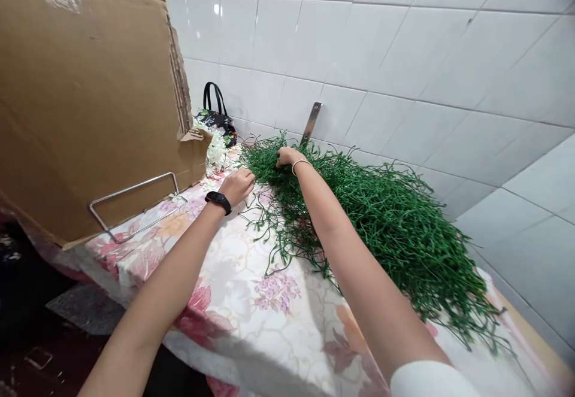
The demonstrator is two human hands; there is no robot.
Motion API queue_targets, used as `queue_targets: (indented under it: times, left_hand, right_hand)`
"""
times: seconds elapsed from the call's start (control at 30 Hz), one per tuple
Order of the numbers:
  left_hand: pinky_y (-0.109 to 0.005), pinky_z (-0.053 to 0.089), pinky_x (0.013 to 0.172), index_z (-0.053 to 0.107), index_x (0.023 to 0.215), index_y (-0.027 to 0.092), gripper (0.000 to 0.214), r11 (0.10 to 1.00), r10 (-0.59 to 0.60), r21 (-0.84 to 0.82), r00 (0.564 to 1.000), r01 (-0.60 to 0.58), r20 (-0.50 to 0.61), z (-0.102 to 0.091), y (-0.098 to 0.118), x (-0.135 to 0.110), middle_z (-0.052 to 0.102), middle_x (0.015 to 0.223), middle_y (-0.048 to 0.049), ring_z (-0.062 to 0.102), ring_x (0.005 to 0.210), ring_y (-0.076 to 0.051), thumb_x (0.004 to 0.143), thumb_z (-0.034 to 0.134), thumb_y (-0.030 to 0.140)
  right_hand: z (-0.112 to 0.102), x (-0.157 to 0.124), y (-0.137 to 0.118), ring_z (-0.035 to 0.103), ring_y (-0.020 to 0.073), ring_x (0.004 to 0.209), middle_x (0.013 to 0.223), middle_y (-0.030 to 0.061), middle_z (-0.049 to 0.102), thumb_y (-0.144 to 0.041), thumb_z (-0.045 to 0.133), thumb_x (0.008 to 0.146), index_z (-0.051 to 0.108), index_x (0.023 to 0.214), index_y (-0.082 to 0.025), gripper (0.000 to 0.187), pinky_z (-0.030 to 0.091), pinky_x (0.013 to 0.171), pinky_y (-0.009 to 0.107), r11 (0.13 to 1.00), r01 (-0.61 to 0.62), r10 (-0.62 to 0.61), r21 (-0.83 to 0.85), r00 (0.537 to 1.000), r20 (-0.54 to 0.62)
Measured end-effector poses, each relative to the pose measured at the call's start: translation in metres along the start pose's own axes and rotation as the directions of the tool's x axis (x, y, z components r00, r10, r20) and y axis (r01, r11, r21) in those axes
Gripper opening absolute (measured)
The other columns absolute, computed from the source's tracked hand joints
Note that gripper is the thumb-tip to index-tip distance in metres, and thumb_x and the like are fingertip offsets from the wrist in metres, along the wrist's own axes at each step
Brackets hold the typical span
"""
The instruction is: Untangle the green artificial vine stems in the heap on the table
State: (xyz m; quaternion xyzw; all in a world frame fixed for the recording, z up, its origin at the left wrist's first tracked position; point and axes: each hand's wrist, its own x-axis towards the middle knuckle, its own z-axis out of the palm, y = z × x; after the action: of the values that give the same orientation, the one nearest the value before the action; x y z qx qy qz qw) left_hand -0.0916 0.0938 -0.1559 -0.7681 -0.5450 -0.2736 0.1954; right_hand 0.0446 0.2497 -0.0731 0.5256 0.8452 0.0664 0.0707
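A long heap of green artificial stems point(404, 229) lies across the flowered tablecloth, along the tiled wall. My right hand point(286, 157), with a thin bracelet at its wrist, reaches into the far left part of the heap. Its fingers are bent among the stems, and their tips are partly hidden. Just left of it, my left hand point(239, 185) is closed at the edge of the greenery, below the dark wristband point(218, 202). Thin green stems show beside its fingers; what it pinches is too small to make out.
A large cardboard box point(90, 97) stands at the left, with a bent metal wire frame point(139, 205) against it. White artificial flowers point(216, 151) and a black floral handbag point(218, 123) are behind. A metal strip point(311, 123) leans on the wall point(381, 44).
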Motion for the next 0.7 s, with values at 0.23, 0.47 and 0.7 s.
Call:
queue_targets:
  times: [0.23, 0.47, 0.7]
  left_hand:
    - [-0.037, 0.038, 0.084, 0.052, 0.099, 0.015, 0.025, 0.966, -0.249, -0.125, 0.945, 0.226, -0.212, -0.001, -0.010, -0.002, 0.055, 0.099, -0.0102, 0.048, 0.096, -0.024, 0.082, 0.036, 0.021]
    - [-0.039, 0.027, 0.099, 0.030, 0.128, 0.020, 0.050, 0.920, -0.336, -0.277, 0.923, 0.278, -0.188, -0.002, -0.001, -0.001, 0.036, 0.130, -0.0092, 0.031, 0.121, -0.023, 0.084, 0.035, 0.041]
    - [-0.046, 0.031, 0.094, 0.032, 0.130, 0.024, 0.056, 0.895, -0.312, -0.302, 0.945, 0.328, 0.100, 0.026, -0.011, -0.008, 0.043, 0.127, -0.0105, 0.036, 0.119, -0.027, 0.081, 0.032, 0.052]
  right_hand:
    - [-0.022, -0.048, 0.003, 0.054, 0.0200, 0.099, 0.109, 0.0085, 0.056, -0.030, 0.061, 0.071, 0.053, 0.109, -0.016, 0.042, 0.045, 0.080, 0.030, 0.979, 0.186, -0.186, -0.085, 0.983, 0.008]
    - [-0.023, -0.118, -0.006, 0.049, 0.0227, 0.107, 0.118, 0.0082, 0.052, -0.030, 0.060, 0.068, 0.038, 0.125, -0.021, 0.061, 0.041, 0.085, 0.031, 0.916, 0.395, -0.400, -0.066, 0.909, -0.121]
    - [-0.037, -0.151, 0.018, 0.041, 0.0204, 0.114, 0.130, 0.0035, 0.041, -0.032, 0.062, 0.067, 0.032, 0.128, -0.024, 0.069, 0.034, 0.095, 0.031, 0.839, 0.518, -0.467, 0.168, 0.843, -0.268]
